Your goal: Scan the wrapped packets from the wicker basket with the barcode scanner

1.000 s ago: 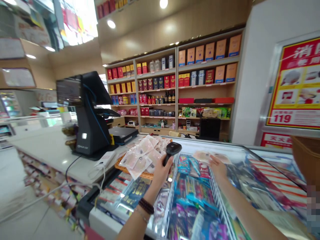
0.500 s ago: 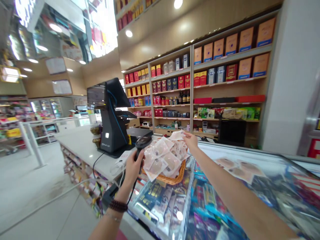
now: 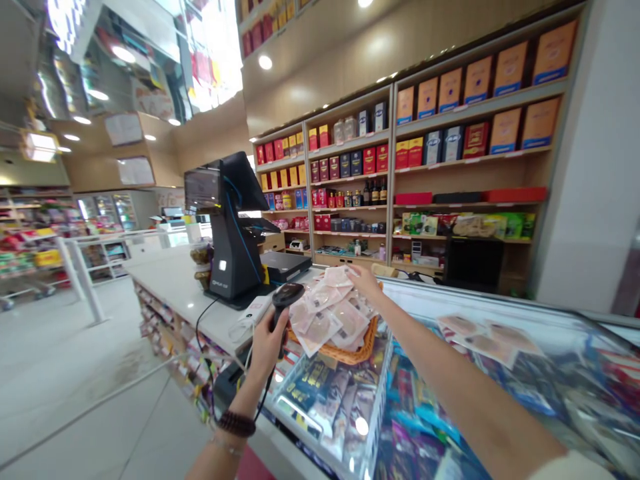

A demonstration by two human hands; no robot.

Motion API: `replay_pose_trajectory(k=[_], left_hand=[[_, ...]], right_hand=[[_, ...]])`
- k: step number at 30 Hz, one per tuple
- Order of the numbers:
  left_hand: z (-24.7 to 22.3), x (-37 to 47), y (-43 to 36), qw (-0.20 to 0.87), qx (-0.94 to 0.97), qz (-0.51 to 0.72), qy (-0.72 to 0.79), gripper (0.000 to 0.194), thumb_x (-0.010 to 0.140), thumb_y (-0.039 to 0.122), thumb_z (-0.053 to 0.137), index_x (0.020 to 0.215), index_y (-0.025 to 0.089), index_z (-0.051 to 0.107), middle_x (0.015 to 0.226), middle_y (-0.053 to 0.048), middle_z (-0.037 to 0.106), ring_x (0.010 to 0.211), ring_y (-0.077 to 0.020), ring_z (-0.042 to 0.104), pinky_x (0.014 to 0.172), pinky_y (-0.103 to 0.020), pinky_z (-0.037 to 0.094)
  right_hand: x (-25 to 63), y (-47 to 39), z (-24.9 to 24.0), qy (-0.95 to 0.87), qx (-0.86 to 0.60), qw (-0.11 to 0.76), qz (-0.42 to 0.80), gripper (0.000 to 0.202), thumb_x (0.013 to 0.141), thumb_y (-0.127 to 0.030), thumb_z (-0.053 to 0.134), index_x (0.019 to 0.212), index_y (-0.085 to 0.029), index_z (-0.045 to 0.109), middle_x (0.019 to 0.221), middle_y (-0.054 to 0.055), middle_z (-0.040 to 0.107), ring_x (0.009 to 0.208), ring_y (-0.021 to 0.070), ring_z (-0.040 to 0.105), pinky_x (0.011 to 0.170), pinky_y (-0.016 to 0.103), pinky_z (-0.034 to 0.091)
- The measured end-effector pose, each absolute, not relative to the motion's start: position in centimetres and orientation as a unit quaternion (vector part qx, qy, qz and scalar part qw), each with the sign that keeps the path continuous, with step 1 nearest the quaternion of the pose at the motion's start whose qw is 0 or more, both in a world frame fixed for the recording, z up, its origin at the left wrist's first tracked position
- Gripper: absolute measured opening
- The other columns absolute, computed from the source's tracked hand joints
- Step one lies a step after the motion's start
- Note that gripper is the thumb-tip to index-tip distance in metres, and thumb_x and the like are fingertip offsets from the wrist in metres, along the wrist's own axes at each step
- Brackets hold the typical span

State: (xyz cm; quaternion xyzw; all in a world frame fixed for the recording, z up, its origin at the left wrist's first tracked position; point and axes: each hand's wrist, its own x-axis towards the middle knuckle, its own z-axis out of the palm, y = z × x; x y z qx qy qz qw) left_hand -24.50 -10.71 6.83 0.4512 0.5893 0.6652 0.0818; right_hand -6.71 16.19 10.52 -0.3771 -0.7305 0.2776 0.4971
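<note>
Nearest of all, down at seven o'clock from the wicker basket, a dark beaded bracelet (image 3: 237, 423) circles the person's left wrist. At six o'clock, bagged goods (image 3: 310, 387) lie beneath the clear top of the display case, and at four o'clock there are bright blue packs (image 3: 415, 390) in there too!

Up a little, and here is the left grip (image 3: 267, 343), fingers wrapped around the handle of a black scanner (image 3: 288, 295), firmly grasping it, the scanner's head upright at about ten o'clock of the basket, just beside the pile. And there is the wicker basket (image 3: 353, 353) itself, heaped with flat, clear packets (image 3: 315, 328), some spilling over the rim toward seven o'clock.

Now look to one o'clock: the right grip (image 3: 367, 283) reaches over the far side, fingertips at the edge of a top packet (image 3: 336, 277); whether it is clenched on that packet or released, one cannot tell from here. Over at three o'clock, well apart, more packets (image 3: 487, 337) lie loose in a flat spread.

Farther out, at ten o'clock, a black register terminal (image 3: 230, 233) stands on the pale counter (image 3: 163, 270), with a flat black box (image 3: 285, 265) at eleven. And beyond everything, from twelve round to two, tall shelves (image 3: 467, 162) carry rows of boxes and bottles.
</note>
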Motion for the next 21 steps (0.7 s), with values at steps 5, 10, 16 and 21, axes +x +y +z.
replay_pose_trajectory(k=[5,10,16,21], left_hand=[[7.5,-22.8,-10.3,0.085,0.472,0.653,0.586,0.055,0.085,0.072,0.059,0.072,0.019,0.06,0.048,0.004,0.052,0.041,-0.0099,0.045,0.043,-0.021,0.036],[8.3,-21.3,-10.2,0.089,0.489,0.647,0.578,0.055,0.084,0.071,0.059,0.068,0.019,0.058,0.048,0.003,0.052,0.042,-0.0093,0.046,0.044,-0.02,0.037],[8.5,-19.3,-9.0,0.137,0.494,0.661,0.548,0.052,0.085,0.069,0.062,0.071,0.02,0.058,0.051,0.004,0.052,0.042,-0.0096,0.047,0.04,-0.019,0.036],[9.6,-15.1,-6.7,0.176,0.515,0.673,0.502,0.054,0.082,0.072,0.065,0.07,0.019,0.058,0.052,0.003,0.054,0.04,-0.0084,0.047,0.037,-0.018,0.034]], right_hand=[[-5.0,16.6,10.1,-0.753,-0.365,0.469,0.284,0.039,0.085,-0.026,0.071,0.124,-0.024,0.078,0.133,0.008,0.076,0.127,0.0272,0.069,0.112,0.044,0.05],[-4.0,17.1,9.8,-0.759,-0.354,0.465,0.286,0.039,0.083,-0.025,0.074,0.122,-0.026,0.078,0.131,0.007,0.077,0.128,0.0285,0.068,0.112,0.047,0.051],[-0.5,17.9,9.4,-0.739,-0.377,0.49,0.266,0.039,0.086,-0.03,0.072,0.125,-0.025,0.076,0.135,0.009,0.074,0.132,0.0298,0.065,0.115,0.05,0.048],[8.2,18.7,9.0,-0.704,-0.445,0.507,0.221,0.039,0.088,-0.033,0.071,0.125,-0.024,0.076,0.135,0.009,0.074,0.134,0.0289,0.064,0.118,0.048,0.044]])
